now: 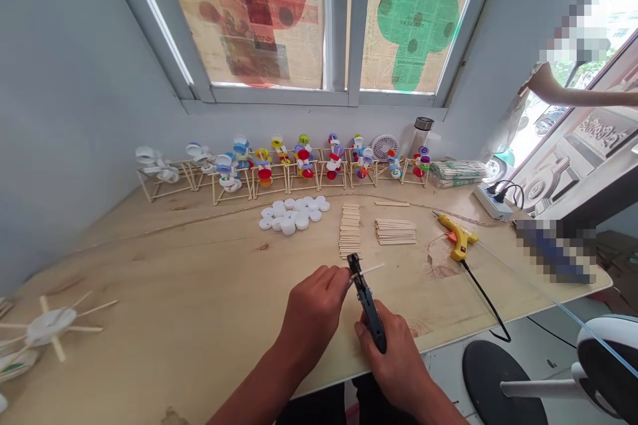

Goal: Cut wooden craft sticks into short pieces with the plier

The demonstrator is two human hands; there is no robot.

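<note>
My right hand (396, 352) is wrapped round a pair of black-handled pliers (369, 312), their head pointing away from me. Pinched in my left hand (316, 305) is a thin wooden stick (373, 268), which lies across the jaws and sticks out to the right. The fingers hide its left end. Just beyond the pliers, short sticks (350, 229) lie stacked in a column. A second pile of sticks (395, 232) is to its right, with a single stick (391, 204) behind it. White bottle caps (294, 212) are clustered to the left.
A yellow glue gun (457, 237) with a black cord lies at right, near a white power strip (492, 201). Stick frames with coloured caps (304, 169) line the wall. A spoked cap wheel (51, 327) lies at left. Another person's arm (568, 93) shows at upper right.
</note>
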